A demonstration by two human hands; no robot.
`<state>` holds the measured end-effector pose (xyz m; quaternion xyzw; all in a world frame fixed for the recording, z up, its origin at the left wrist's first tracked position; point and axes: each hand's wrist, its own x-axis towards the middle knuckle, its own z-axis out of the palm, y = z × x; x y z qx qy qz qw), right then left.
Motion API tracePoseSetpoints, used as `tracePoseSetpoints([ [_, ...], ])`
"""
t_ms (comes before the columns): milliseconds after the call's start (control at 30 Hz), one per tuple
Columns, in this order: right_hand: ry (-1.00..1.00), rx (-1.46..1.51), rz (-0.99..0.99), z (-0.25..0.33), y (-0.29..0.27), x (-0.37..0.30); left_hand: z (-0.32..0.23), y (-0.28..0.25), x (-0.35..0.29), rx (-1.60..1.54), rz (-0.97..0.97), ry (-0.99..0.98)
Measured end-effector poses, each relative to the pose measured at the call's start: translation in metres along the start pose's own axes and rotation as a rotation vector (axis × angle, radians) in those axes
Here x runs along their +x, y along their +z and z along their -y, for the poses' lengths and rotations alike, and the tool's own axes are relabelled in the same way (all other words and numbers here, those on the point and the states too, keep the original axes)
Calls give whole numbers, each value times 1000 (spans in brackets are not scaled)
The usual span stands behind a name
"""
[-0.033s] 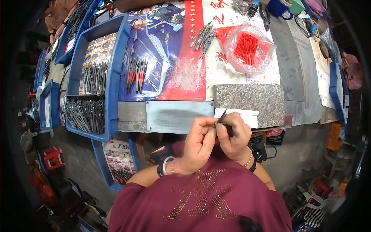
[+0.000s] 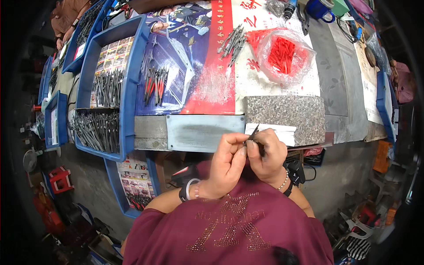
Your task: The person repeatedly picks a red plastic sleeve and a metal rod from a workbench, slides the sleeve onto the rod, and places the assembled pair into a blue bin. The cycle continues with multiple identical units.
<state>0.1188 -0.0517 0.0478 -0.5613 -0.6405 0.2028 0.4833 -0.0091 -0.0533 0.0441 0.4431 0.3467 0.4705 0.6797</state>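
Observation:
My left hand (image 2: pixel 227 165) and my right hand (image 2: pixel 268 154) meet at the near edge of the bench. Between their pinched fingertips is a pair of dark tweezers (image 2: pixel 255 131), its sharp tip pointing up. Fingers hide most of the tweezers' length. Just beyond the hands lies a folded white paper strip (image 2: pixel 282 132) on a speckled stone slab (image 2: pixel 285 112). A clear plastic bag (image 2: pixel 304 66) of small red sleeves (image 2: pixel 282 55) is open farther back. Left of the bag is a pile of grey tweezers (image 2: pixel 234 44); red and dark tweezers (image 2: pixel 155 86) lie farther left.
A blue tray (image 2: pixel 129 110) with many dark tweezers stands at the left, and another blue tray (image 2: pixel 115 187) sits lower. A metal plate (image 2: pixel 205 132) lines the bench edge. Pliers (image 2: pixel 303 20) and a blue mug (image 2: pixel 319 9) are at the back. Another person's hand (image 2: pixel 66 35) shows far left.

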Motion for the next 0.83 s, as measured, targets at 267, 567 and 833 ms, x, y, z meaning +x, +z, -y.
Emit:
tracePoseSetpoints([
  [267, 613, 576, 212, 1, -12, -4, -9, -8, -1, -58, 67, -216],
  [567, 433, 430, 346, -7, -19, -8, -14, -19, -4, -518, 206, -524],
  [833, 310, 399, 42, -1, 2, -15, -12, -14, 2, -242, 127, -248],
])
